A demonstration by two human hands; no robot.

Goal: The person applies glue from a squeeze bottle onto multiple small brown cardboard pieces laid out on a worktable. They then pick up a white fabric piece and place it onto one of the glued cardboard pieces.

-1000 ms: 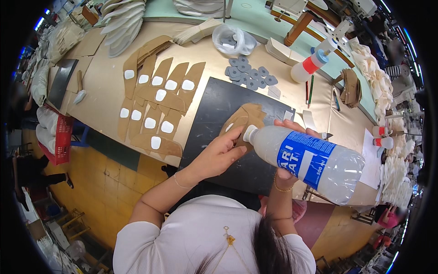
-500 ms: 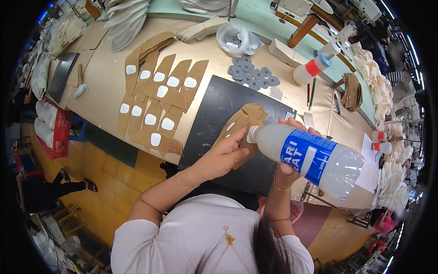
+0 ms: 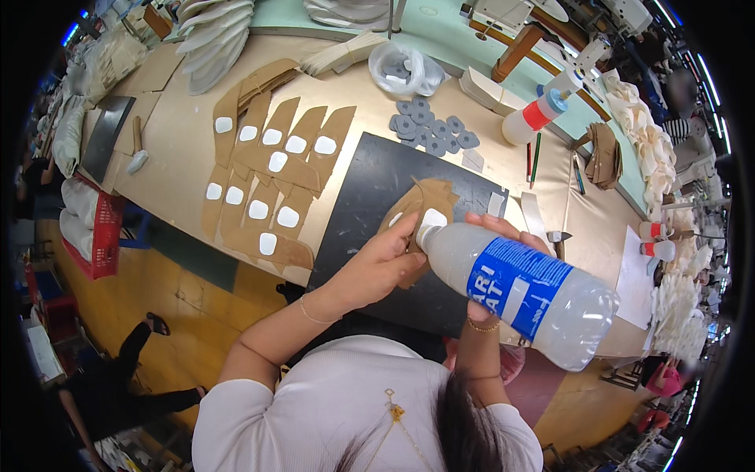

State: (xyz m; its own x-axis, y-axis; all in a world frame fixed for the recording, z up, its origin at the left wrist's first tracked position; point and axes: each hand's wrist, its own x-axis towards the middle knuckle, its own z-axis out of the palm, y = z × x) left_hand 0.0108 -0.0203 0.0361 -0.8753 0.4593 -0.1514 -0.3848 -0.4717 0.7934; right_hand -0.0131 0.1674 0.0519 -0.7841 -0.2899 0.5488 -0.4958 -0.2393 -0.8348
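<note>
My right hand [image 3: 503, 226] is closed around a clear plastic bottle [image 3: 525, 289] with a blue label and cloudy contents. The bottle lies tilted, its neck toward the left. My left hand [image 3: 384, 263] pinches a brown cut piece [image 3: 427, 191] above a dark work mat [image 3: 358, 197]. A white patch [image 3: 435, 218] shows on that piece, right at the bottle's mouth; whether the two touch I cannot tell. Another brown piece with a white patch seems to lie beneath it. The left fingertips are partly hidden behind the bottle neck.
To the left, several brown pieces with white patches [image 3: 271, 138] overlap in rows. Grey cut pieces [image 3: 429, 126] lie beyond the mat near a plastic bag [image 3: 405, 67]. Another bottle [image 3: 535, 118], pencils [image 3: 535, 161] and a knife [image 3: 558, 237] are on the right.
The bottle has shifted slightly left and toward me, its base lower. The white patch behind its neck has come into view. At lower left, a person in dark clothes shows more fully.
</note>
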